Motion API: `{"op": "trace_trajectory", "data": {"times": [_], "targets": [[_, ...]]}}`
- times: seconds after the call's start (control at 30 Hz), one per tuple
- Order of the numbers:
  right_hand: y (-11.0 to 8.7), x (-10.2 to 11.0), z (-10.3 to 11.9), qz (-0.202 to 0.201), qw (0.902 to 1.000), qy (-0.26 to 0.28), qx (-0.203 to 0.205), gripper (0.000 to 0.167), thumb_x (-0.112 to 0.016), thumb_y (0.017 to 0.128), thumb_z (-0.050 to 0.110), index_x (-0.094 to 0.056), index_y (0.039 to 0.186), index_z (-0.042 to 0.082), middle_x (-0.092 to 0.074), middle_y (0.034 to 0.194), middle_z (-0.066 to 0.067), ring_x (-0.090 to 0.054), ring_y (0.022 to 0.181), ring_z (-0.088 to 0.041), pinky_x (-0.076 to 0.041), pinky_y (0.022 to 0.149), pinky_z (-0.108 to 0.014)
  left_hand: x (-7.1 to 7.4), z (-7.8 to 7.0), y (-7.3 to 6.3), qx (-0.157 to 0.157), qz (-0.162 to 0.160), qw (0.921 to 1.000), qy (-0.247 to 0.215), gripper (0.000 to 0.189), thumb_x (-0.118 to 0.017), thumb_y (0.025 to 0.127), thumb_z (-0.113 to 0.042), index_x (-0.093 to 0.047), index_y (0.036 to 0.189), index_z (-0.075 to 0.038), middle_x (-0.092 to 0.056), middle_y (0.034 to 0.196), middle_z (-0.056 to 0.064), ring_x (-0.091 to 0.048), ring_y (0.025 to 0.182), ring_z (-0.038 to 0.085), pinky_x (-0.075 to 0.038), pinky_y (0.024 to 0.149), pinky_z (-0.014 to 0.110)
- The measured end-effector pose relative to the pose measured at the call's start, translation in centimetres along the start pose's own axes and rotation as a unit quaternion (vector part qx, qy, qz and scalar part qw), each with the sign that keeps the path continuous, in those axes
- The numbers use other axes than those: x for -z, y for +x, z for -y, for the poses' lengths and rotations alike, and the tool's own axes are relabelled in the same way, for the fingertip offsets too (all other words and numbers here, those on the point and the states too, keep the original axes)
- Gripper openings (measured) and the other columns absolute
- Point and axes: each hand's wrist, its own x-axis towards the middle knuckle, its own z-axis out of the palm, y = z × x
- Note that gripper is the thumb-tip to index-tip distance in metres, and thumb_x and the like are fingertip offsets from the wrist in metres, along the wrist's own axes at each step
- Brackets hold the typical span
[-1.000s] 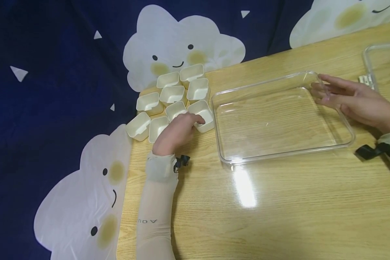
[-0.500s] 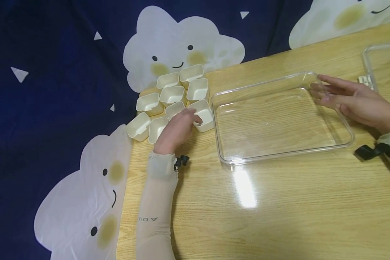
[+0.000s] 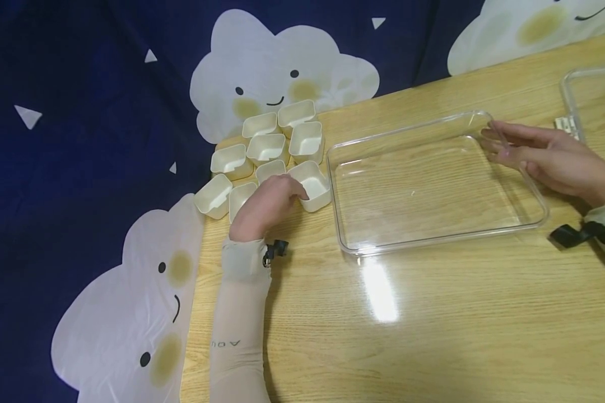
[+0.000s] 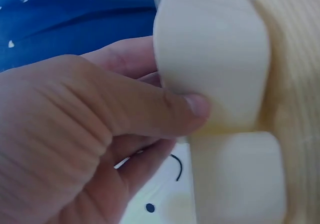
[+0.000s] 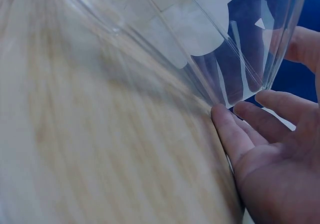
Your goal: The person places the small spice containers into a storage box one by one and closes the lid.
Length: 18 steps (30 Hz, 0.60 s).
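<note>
My left hand [image 3: 269,204] pinches the wall of a small cream bin [image 3: 313,187], the front right one of a cluster. In the left wrist view the thumb [image 4: 197,106] lies on the outside of this bin [image 4: 212,53]; other fingers pass behind it, their tips hidden. To the right stands a large clear plastic box [image 3: 433,190], close to the pinched bin. At its far end my right hand [image 3: 559,157] rests against the end wall, fingers extended. From the right wrist view, fingertips [image 5: 220,115] touch the clear box's lower edge.
Several other cream bins [image 3: 232,162] stand in tight rows at the table's back left corner. Another clear container [image 3: 595,95] lies at the far right, beside a small pale object [image 3: 567,126]. A dark blue cloth with clouds [image 3: 106,140] hangs behind and left.
My left hand has taken hold of the front right bin and drawn it slightly toward me, turning it a little. The right hand and the clear box stay put.
</note>
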Motion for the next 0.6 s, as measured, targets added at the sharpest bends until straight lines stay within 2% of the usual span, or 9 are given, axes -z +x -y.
{"op": "trace_trajectory", "data": {"times": [0.1, 0.23, 0.33, 0.47, 0.5, 0.6], "targets": [[-0.1, 0.0, 0.2, -0.011, 0.9981, -0.059, -0.014, 0.068, -0.05, 0.106, 0.002, -0.023, 0.165, 0.023, -0.025, 0.172, 0.011, -0.058, 0.118, 0.014, -0.033, 0.056, -0.028, 0.5, -0.2, -0.4, 0.012, 0.001, 0.9999, -0.001, 0.042, -0.053, 0.09, 0.014, -0.083, 0.104, -0.012, -0.08, 0.106, 0.003, -0.072, 0.103, 0.02, -0.057, 0.095, 0.033], [-0.1, -0.2, 0.6, -0.03, 0.9889, -0.139, -0.042, 0.068, -0.055, 0.106, 0.012, -0.025, 0.164, 0.03, -0.028, 0.17, 0.018, -0.057, 0.108, 0.015, -0.035, 0.058, -0.029, 0.9, -0.4, -0.9, 0.011, -0.013, 0.9998, 0.004, 0.046, -0.052, 0.087, 0.017, -0.083, 0.106, -0.012, -0.08, 0.107, 0.004, -0.072, 0.103, 0.019, -0.057, 0.093, 0.031], [-0.2, -0.3, 0.7, -0.033, 0.9869, -0.149, -0.052, 0.068, -0.057, 0.106, 0.014, -0.025, 0.163, 0.033, -0.028, 0.169, 0.02, -0.056, 0.108, 0.017, -0.038, 0.061, -0.021, 1.1, -0.4, -1.1, -0.005, -0.025, 0.9996, 0.01, 0.049, -0.049, 0.085, 0.019, -0.082, 0.107, -0.01, -0.08, 0.107, 0.005, -0.072, 0.102, 0.019, -0.058, 0.093, 0.032], [-0.2, -0.3, 0.7, -0.034, 0.9855, -0.156, -0.057, 0.069, -0.057, 0.106, 0.016, -0.025, 0.163, 0.033, -0.027, 0.169, 0.02, -0.056, 0.109, 0.019, -0.037, 0.059, -0.024, 1.5, -0.3, -1.4, -0.01, -0.046, 0.9989, -0.003, 0.048, -0.047, 0.086, 0.018, -0.081, 0.108, -0.008, -0.08, 0.109, 0.007, -0.073, 0.106, 0.021, -0.058, 0.094, 0.034], [-0.2, -0.3, 0.7, -0.036, 0.9848, -0.16, -0.057, 0.069, -0.057, 0.106, 0.016, -0.024, 0.163, 0.033, -0.027, 0.169, 0.021, -0.057, 0.108, 0.018, -0.035, 0.058, -0.027, 1.6, -0.3, -1.5, -0.011, -0.054, 0.9985, -0.008, 0.048, -0.046, 0.087, 0.018, -0.081, 0.108, -0.008, -0.079, 0.109, 0.007, -0.073, 0.106, 0.022, -0.058, 0.094, 0.035], [-0.1, -0.2, 0.8, -0.041, 0.9824, -0.171, -0.063, 0.068, -0.057, 0.106, 0.019, -0.024, 0.163, 0.035, -0.024, 0.17, 0.022, -0.058, 0.104, 0.017, -0.034, 0.058, -0.028, 1.9, -0.4, -1.7, -0.024, -0.083, 0.9961, -0.015, 0.046, -0.046, 0.09, 0.017, -0.079, 0.11, -0.007, -0.079, 0.111, 0.007, -0.072, 0.107, 0.024, -0.057, 0.096, 0.036]]}}
